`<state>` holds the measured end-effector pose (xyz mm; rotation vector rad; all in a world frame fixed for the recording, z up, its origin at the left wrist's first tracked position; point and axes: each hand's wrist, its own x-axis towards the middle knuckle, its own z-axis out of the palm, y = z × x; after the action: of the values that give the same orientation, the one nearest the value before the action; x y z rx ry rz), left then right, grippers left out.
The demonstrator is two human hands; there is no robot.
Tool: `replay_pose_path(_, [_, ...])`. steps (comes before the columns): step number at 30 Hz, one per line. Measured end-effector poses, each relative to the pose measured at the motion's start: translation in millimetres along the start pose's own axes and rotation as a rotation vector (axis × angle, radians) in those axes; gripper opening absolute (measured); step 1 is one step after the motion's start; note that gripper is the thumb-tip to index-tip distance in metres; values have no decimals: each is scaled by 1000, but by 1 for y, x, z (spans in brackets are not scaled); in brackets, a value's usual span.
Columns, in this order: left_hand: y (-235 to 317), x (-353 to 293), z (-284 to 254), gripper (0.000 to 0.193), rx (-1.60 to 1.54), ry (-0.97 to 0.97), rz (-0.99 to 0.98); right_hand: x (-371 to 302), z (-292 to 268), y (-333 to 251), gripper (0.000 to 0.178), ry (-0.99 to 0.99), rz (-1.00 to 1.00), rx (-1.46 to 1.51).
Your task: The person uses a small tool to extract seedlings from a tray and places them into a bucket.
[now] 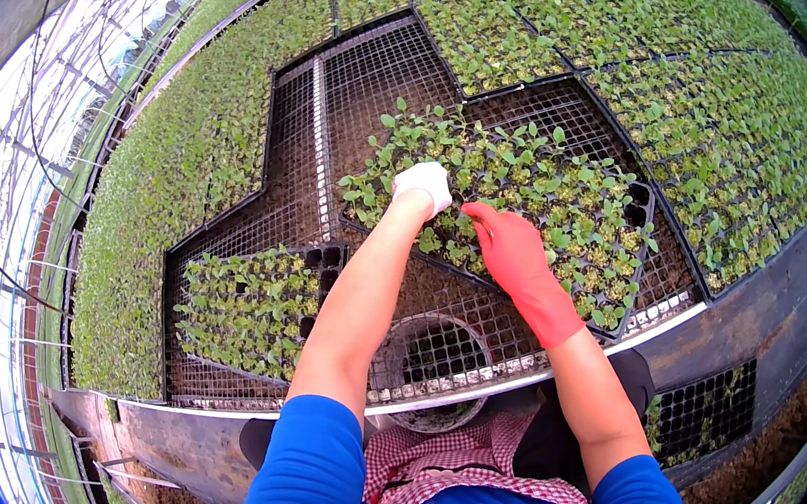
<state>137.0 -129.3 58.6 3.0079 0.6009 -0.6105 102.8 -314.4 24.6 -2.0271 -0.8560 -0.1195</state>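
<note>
- left hand (424, 189), white-gloved, is near twelve o'clock, down among the seedlings (514, 170); its fingertips are hidden, so i cannot tell whether they are clamped on anything.
- right hand (520, 258), red-gloved, is toward four o'clock, its tips just beside the left hand; whether they pinch something cannot be told.
- the near tray (638, 215) lies under both hands, stretching from twelve to four o'clock, tilted across the mesh bench (264, 227).
- judging by its cover, this tray is nearly full: most cells carry plants, while a few dark cells at its three o'clock end show none.
- the smaller tray (329, 277), toward eight o'clock, is mostly planted, with dark cells left along its right edge.
- which seedlings have already been handled, i cannot tell.
</note>
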Motion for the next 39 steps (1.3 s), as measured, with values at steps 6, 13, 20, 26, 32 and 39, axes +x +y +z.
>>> replay_pose_path(6, [-2,0,1,34,-13,7,17,-1,0,0,23,-17,8,-23])
replay_pose_path(13, [-2,-9,-4,34,-36,35,51,-1,0,0,23,-33,10,-65])
replay_pose_path(20, [-5,-9,-3,33,-28,55,65,-1,4,3,23,-24,8,-61])
replay_pose_path(26, [1,-13,-8,33,-13,47,66,-1,2,2,23,-28,8,-80])
replay_pose_path(32, [0,-18,-10,30,4,94,42,-1,2,0,23,-39,28,-77])
replay_pose_path(39, [-24,-33,-32,32,-341,250,158,6,-12,-5,22,18,56,-21])
